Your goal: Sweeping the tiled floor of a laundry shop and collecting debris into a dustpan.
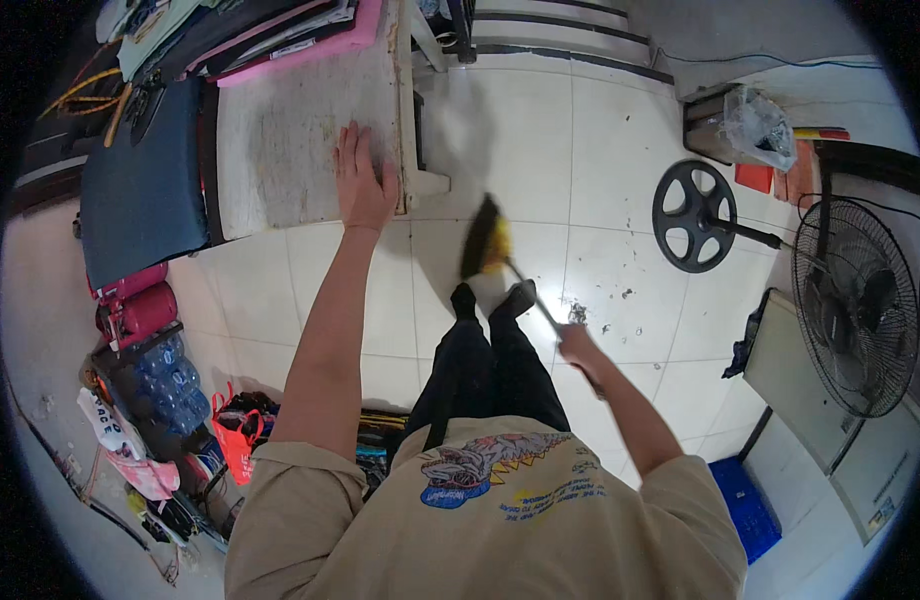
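My right hand (582, 349) grips the handle of a broom (487, 241) with dark and yellow bristles, whose head is blurred on the tiled floor just beyond my feet. My left hand (364, 180) rests palm down, fingers spread, on the worn pale top of a wooden table (280, 154), near its right corner. To the right of the broom, dust and small bits of debris (577, 313) lie scattered on the white tiles (617, 277).
A black pedestal fan (854, 307) with a round base (695, 216) stands at the right. Folded fabric (302, 45) is piled on the table beside a blue padded seat (141, 176). Lower left are water bottles (171, 382) and a red bag (235, 442); a blue crate (745, 510) sits lower right.
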Available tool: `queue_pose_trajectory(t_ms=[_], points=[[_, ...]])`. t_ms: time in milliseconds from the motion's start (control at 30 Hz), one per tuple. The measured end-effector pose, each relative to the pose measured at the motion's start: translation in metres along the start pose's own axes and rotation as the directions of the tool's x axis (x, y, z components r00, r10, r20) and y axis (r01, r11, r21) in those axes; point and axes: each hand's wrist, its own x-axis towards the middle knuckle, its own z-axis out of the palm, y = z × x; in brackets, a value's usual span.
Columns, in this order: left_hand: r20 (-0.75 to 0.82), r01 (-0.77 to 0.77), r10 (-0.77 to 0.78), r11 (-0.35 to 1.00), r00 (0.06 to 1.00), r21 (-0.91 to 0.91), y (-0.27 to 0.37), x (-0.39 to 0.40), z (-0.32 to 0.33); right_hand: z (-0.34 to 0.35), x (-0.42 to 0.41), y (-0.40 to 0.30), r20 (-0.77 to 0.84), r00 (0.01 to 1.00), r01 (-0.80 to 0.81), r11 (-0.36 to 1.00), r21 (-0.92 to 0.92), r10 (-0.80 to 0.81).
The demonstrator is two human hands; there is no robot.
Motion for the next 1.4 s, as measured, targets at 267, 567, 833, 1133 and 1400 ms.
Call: queue_pose_trajectory(t_ms=[267,567,833,1133,1400], points=[[0.043,0.021,-0.021,1.000,0.999,0.003,-0.002,0.002,-0.004,-0.178,-0.088,-0.028,0.265,0.847,-0.510,0.845,0.163,0.461],[0.097,0.064,-0.062,0.998,0.993,-0.023,-0.002,0.004,-0.006,-0.256,0.071,-0.104,0.007,0.997,0.073,0.985,0.154,-0.075],[0.234,0.064,-0.068,0.998,0.970,0.026,0.009,0.014,-0.006,-0.284,0.302,-0.071,-0.034,0.988,-0.115,0.860,0.498,0.151],[0.308,0.080,-0.097,0.995,0.946,0.068,0.012,0.022,-0.005,-0.387,0.280,0.124,-0.069,0.888,-0.214,0.542,0.813,0.455],[0.291,0.067,-0.089,0.994,0.953,0.086,0.011,0.016,-0.007,-0.304,0.119,0.173,-0.043,0.754,-0.201,0.292,0.935,0.655]])
